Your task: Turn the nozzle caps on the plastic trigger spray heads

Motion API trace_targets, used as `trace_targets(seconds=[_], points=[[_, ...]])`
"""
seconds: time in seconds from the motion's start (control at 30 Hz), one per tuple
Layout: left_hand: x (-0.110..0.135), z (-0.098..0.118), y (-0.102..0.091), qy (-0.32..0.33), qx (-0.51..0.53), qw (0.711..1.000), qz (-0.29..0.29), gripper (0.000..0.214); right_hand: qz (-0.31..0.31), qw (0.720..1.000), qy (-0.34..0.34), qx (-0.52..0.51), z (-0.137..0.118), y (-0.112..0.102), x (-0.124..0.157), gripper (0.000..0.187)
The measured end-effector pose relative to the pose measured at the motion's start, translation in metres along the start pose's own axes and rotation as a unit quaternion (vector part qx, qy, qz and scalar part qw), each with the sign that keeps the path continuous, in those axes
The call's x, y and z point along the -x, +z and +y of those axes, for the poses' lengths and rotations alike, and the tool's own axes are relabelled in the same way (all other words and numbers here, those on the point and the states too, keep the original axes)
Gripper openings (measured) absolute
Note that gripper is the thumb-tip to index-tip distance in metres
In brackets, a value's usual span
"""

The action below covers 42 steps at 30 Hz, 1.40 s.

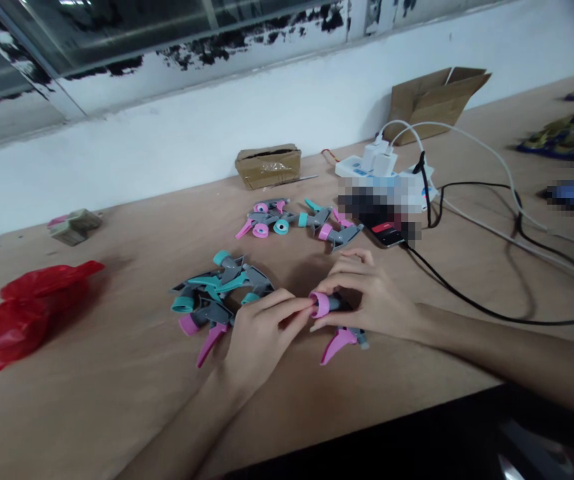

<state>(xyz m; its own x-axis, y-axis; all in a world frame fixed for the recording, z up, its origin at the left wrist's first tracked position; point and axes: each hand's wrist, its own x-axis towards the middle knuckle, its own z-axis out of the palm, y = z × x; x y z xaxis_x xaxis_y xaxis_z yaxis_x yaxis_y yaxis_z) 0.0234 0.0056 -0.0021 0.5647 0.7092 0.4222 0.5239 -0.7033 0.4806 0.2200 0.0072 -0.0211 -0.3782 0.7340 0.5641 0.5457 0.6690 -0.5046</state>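
My right hand (374, 300) grips a grey spray-trigger head (339, 320) with a pink cap and a pink lever hanging below it. The fingertips of my left hand (261, 330) pinch the pink cap (320, 304) at the head's left end. Both hands rest low over the wooden table (131, 393). Just left of my left hand lies a pile of grey trigger heads with teal and pink parts (214, 293). A second group of trigger heads (297, 220) lies farther back, behind my hands.
A red plastic bag (21, 310) lies at the left. A power strip with chargers (384, 170), a phone (389, 233) and black and white cables (497, 300) lie at the right. Two cardboard boxes (269, 165) (434, 97) stand by the wall. The table's front edge is near.
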Motion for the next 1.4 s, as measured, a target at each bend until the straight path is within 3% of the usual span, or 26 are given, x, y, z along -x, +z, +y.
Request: trace_targets(seconds=[0.53, 0.6, 0.7, 0.8, 0.87, 0.97, 1.07, 1.23, 1.4], points=[[0.0, -0.009, -0.009, -0.018, -0.041, 0.996, -0.079, 0.01, -0.037, 0.999, -0.006, 0.032, -0.008, 0.012, -0.001, 0.029], [0.001, -0.008, -0.009, 0.001, -0.08, 0.995, -0.06, 0.012, -0.049, 0.998, 0.006, 0.042, -0.007, 0.012, -0.004, 0.028], [0.004, -0.004, -0.011, 0.024, -0.137, 0.99, 0.019, 0.015, -0.041, 0.998, 0.03, 0.049, 0.002, 0.015, -0.014, 0.026], [0.005, 0.004, -0.015, 0.047, -0.134, 0.984, 0.104, 0.013, -0.03, 0.996, 0.07, 0.038, 0.014, 0.021, -0.03, 0.024], [0.007, 0.01, -0.014, 0.088, -0.112, 0.981, 0.131, 0.011, -0.041, 0.994, 0.101, 0.021, 0.019, 0.028, -0.043, 0.026], [0.012, 0.019, -0.008, 0.181, -0.094, 0.972, 0.121, 0.007, -0.061, 0.991, 0.122, 0.001, 0.019, 0.038, -0.065, 0.033], [0.018, 0.024, 0.004, 0.241, -0.083, 0.961, 0.109, 0.017, -0.075, 0.987, 0.138, 0.03, 0.013, 0.048, -0.084, 0.034], [0.021, 0.021, 0.013, 0.232, -0.076, 0.966, 0.085, 0.022, -0.096, 0.984, 0.143, 0.043, 0.006, 0.056, -0.103, 0.035], [0.02, 0.017, 0.013, 0.195, -0.088, 0.975, 0.053, 0.025, -0.101, 0.985, 0.13, 0.056, 0.008, 0.05, -0.105, 0.041]])
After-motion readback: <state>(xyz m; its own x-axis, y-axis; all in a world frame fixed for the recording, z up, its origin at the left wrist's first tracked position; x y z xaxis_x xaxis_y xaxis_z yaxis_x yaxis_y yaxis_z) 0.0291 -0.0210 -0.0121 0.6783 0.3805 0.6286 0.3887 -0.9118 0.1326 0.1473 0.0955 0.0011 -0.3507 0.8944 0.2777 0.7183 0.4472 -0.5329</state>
